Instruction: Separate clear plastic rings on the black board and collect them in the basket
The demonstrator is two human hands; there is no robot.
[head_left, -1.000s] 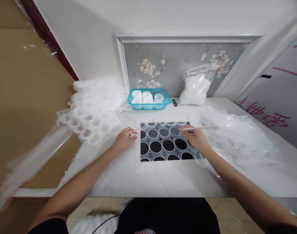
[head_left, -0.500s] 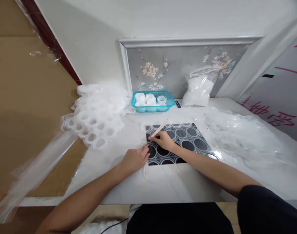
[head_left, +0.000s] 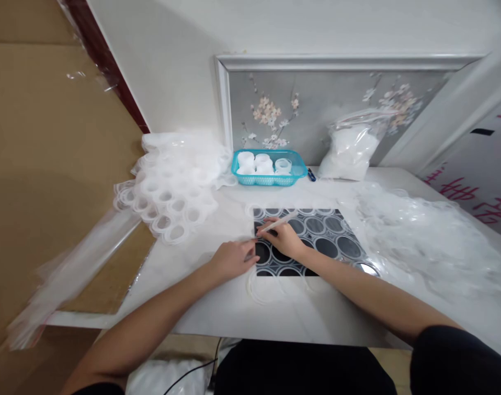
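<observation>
On the table lies a dark sheet (head_left: 326, 248) under a clear film with rows of whitish rings (head_left: 334, 224). My right hand (head_left: 284, 239) is closed around a slim white pen-like stick (head_left: 284, 219), its lower end hidden by the fingers near the sheet's left side. My left hand (head_left: 231, 259) rests at the sheet's left edge, close to the right fingertips. Its thumb and forefinger are apart, and I make out nothing held between them. Pale rings of the film (head_left: 261, 288) stick out past the sheet's front edge.
A heap of ring-patterned film (head_left: 176, 186) lies at the left, more clear film (head_left: 423, 236) at the right. Behind stand a blue basket (head_left: 271, 180) with white rolls, a small dark blue tool (head_left: 311, 175) and a filled plastic bag (head_left: 349, 151). Cardboard (head_left: 49, 164) borders the left.
The view has shifted, so the scene sits further right. The stick in my right hand has tilted lower towards the right. My left hand has lifted its fingers from flat to more arched, thumb apart.
</observation>
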